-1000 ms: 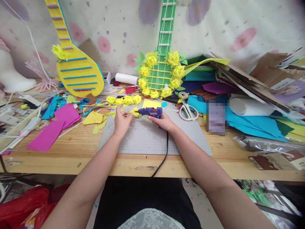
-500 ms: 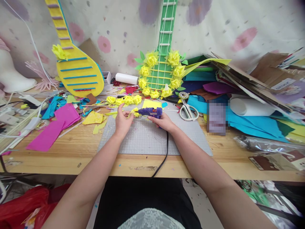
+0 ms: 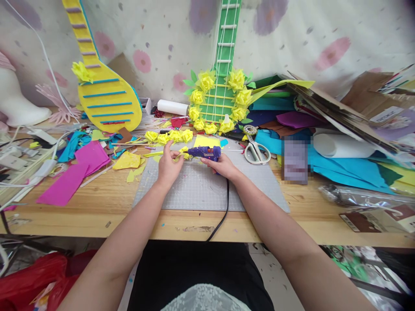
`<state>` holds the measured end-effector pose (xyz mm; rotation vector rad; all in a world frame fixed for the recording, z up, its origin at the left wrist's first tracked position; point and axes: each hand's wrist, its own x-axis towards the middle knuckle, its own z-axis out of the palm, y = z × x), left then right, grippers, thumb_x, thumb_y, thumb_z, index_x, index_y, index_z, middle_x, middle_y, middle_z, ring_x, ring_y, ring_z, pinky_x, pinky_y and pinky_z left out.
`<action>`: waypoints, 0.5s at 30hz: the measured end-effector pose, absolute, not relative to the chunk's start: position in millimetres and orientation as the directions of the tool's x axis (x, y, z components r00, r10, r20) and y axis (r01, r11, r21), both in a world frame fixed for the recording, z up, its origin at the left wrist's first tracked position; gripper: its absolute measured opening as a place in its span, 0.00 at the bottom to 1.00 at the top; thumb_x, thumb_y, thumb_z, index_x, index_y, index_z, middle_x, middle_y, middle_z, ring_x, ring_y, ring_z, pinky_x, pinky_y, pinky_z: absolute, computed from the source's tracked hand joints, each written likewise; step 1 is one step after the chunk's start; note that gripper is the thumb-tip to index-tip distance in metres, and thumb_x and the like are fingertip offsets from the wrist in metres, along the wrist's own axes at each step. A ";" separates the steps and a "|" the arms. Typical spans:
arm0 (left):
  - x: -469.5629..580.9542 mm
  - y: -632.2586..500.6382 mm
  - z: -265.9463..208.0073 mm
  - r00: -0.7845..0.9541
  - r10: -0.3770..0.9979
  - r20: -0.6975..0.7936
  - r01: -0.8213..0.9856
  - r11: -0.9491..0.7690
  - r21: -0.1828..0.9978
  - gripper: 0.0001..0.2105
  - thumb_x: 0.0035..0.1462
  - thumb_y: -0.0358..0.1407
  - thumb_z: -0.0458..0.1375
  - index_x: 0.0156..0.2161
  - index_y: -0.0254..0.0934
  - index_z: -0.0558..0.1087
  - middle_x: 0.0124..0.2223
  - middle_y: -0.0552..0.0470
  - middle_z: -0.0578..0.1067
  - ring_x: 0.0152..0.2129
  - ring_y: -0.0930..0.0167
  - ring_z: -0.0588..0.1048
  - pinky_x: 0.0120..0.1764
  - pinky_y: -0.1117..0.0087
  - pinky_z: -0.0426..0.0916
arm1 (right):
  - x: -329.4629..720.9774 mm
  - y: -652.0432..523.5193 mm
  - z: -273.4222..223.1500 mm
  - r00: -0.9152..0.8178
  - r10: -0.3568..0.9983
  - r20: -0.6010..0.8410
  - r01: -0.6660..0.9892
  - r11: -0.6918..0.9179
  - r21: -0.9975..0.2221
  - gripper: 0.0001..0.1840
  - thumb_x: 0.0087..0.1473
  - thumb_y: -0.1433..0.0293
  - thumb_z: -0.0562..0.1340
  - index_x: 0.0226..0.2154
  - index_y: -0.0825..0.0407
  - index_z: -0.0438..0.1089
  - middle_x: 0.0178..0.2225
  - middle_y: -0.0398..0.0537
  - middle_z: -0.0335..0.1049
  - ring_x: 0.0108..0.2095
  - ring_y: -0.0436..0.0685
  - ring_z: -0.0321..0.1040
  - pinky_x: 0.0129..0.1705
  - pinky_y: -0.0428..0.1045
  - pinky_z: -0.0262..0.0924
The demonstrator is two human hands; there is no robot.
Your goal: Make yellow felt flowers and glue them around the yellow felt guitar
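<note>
My right hand (image 3: 221,165) is wrapped round a purple glue gun (image 3: 204,152), held level with its nozzle pointing left. A black cord runs down from its handle. My left hand (image 3: 170,166) pinches a small yellow paper flower (image 3: 184,152) right at the nozzle tip; the fingers hide part of it. Both hands are above a grey cutting mat (image 3: 194,196). Just behind them lies a row of finished yellow paper flowers (image 3: 175,136), beside a flat yellow paper piece (image 3: 206,141).
Scissors (image 3: 257,151) lie on the mat's right edge. At the back lean a green paper instrument (image 3: 223,56) with flowers and a yellow one (image 3: 108,97). Magenta paper (image 3: 65,183) and scraps cover the left; blue paper sheets (image 3: 343,168) and cardboard (image 3: 327,108) pile up right.
My left hand has shifted very slightly, its fingers turning a little round the yellow flower at the nozzle. The glue gun and my right hand stay in place.
</note>
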<state>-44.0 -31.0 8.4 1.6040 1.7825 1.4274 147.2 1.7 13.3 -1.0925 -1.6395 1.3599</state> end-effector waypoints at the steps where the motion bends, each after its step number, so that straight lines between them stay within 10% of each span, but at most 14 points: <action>1: -43.6 -31.2 9.0 -0.293 0.889 0.353 0.550 -0.146 0.822 0.28 0.48 0.31 0.57 0.55 0.41 0.57 0.32 0.53 0.75 0.28 0.73 0.73 0.32 0.71 0.69 | 147.1 1.7 13.4 -0.374 0.927 0.016 0.153 0.079 -0.985 0.15 0.41 0.56 0.66 0.25 0.51 0.69 0.15 0.38 0.60 0.13 0.44 0.53 0.13 0.42 0.50; 15: -45.3 -29.1 7.0 -0.295 0.909 0.294 0.370 -0.176 0.912 0.22 0.47 0.31 0.58 0.50 0.40 0.62 0.37 0.49 0.75 0.28 0.72 0.75 0.31 0.71 0.71 | 154.1 8.4 19.6 -0.287 0.958 -0.003 -0.179 -0.057 -0.982 0.21 0.43 0.52 0.63 0.20 0.54 0.65 0.18 0.40 0.63 0.12 0.42 0.51 0.15 0.43 0.51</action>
